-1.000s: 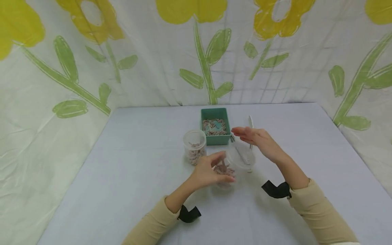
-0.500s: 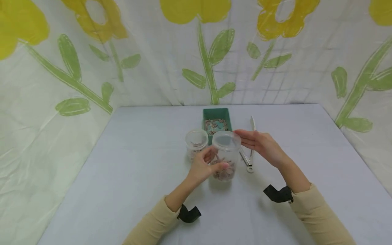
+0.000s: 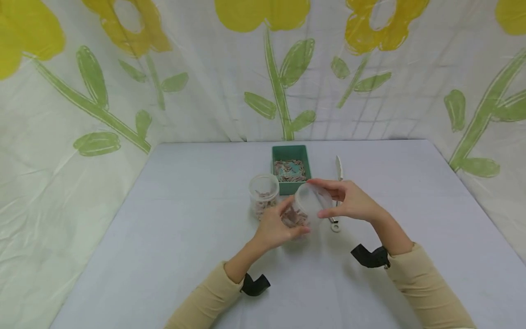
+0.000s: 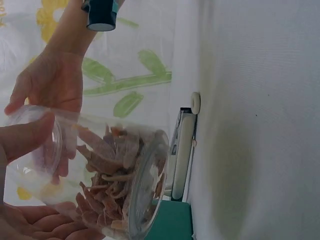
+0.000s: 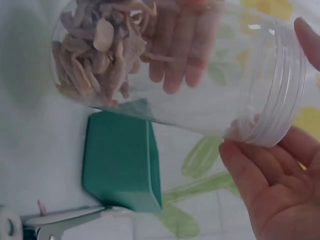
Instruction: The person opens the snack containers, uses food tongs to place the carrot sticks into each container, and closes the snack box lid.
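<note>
My left hand (image 3: 274, 229) grips a clear plastic jar (image 5: 200, 107) from its side, thumb on one side and fingers on the other. The jar leans to the right, its round mouth end turned toward my right hand (image 3: 349, 201). Pinkish-brown curled strips (image 4: 112, 177) lie heaped in the jar's bottom end. My right hand spans that mouth end, with fingers (image 5: 245, 167) at one edge of the rim and the thumb at the opposite edge. In the right wrist view, the left fingers show through the clear wall.
A second clear jar (image 3: 263, 195) with similar strips stands to the left. Behind the jars sits a green rectangular box (image 3: 291, 188), strips scattered over its floor. Metal tongs (image 3: 339, 169) with a ring end lie partly behind my right hand. A white cloth (image 3: 197, 237) covers the table.
The jar, tilted at first, came upright half a second ago and now leans right again. My right hand, earlier flat with straight fingers near it, now spans its mouth end.
</note>
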`<state>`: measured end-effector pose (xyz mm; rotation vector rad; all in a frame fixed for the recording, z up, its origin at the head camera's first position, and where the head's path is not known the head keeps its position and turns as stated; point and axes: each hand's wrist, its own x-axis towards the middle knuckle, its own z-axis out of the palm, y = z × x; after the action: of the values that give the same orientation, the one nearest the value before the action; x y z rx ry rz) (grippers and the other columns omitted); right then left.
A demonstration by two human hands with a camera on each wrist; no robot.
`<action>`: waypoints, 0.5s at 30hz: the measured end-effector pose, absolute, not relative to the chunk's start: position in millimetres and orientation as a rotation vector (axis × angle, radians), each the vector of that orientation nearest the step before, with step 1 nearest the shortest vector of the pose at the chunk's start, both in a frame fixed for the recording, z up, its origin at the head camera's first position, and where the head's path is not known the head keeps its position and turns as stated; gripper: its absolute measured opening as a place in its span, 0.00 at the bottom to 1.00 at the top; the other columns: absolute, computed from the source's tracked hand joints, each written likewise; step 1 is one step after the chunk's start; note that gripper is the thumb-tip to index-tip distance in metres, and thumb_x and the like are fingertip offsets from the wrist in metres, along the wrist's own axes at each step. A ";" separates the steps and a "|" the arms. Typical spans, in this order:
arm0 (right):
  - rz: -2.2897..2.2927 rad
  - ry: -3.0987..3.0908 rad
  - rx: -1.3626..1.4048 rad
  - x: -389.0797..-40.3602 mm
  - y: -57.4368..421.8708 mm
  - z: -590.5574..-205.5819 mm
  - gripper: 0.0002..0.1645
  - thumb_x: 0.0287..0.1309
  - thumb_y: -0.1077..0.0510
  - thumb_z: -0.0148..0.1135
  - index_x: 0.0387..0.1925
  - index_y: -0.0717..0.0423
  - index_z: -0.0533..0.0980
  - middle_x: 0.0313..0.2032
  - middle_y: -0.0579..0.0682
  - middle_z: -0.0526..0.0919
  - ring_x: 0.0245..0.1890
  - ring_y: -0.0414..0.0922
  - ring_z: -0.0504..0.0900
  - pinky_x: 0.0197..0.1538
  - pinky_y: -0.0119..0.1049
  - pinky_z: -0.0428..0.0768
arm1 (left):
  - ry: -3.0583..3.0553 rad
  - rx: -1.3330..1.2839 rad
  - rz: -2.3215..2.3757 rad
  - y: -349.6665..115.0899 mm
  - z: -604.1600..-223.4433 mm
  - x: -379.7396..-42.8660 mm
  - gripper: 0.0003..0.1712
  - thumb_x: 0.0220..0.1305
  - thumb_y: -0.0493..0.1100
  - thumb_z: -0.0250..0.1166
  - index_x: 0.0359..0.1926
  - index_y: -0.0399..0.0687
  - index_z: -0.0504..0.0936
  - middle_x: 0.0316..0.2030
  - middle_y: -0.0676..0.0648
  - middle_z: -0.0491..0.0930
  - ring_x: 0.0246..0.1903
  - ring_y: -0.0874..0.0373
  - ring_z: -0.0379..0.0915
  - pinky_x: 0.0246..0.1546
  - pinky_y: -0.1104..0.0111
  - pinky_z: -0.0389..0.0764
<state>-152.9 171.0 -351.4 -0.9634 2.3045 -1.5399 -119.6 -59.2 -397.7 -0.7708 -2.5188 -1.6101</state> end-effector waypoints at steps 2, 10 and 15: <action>-1.483 2.457 -0.823 -149.4 165.7 -351.1 0.42 0.52 0.61 0.73 0.66 0.68 0.66 0.65 0.64 0.68 0.62 0.52 0.72 0.60 0.49 0.72 | -2.539 -0.688 -1.503 -57.3 -398.7 -119.9 0.42 0.46 0.42 0.79 0.62 0.34 0.73 0.45 0.41 0.83 0.42 0.52 0.80 0.41 0.64 0.80; -1.161 2.766 -0.693 -141.0 158.9 -339.4 0.47 0.52 0.46 0.72 0.67 0.65 0.67 0.64 0.61 0.70 0.60 0.63 0.72 0.58 0.58 0.72 | -2.638 -0.552 -1.333 -53.1 -399.8 -120.6 0.45 0.45 0.47 0.80 0.62 0.32 0.72 0.44 0.37 0.83 0.36 0.50 0.79 0.36 0.64 0.80; -1.178 2.568 -0.854 -147.2 169.1 -335.7 0.46 0.51 0.55 0.74 0.67 0.66 0.65 0.67 0.64 0.66 0.60 0.64 0.71 0.60 0.58 0.69 | -2.694 -0.599 -1.347 -52.9 -400.0 -119.9 0.45 0.44 0.46 0.80 0.62 0.34 0.73 0.41 0.39 0.84 0.35 0.52 0.78 0.34 0.66 0.78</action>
<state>-147.2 169.1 -335.7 -0.8539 2.5683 -1.1783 -119.9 -52.9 -400.0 -0.5992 -2.6944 -1.3470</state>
